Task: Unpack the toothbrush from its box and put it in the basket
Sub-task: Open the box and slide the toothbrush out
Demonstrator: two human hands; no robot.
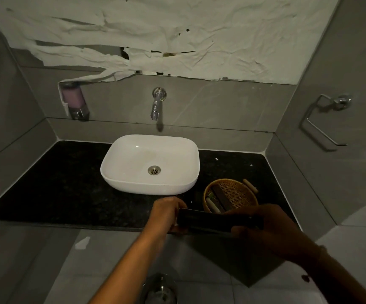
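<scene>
Dark toothbrush box point(218, 221) lies level, long axis left-right, just in front of the wicker basket point(230, 195) at the table point(68, 183) edge | left hand point(166, 212) grip closed on its left end | right hand point(272, 229) grip wrapped around its right end | basket right of the sink point(150, 164).

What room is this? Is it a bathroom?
Most likely a bathroom, yes. A white sink sits on a dark counter under a wall tap, with a soap dispenser on the tiled wall and a wicker basket of small toiletries.
</scene>
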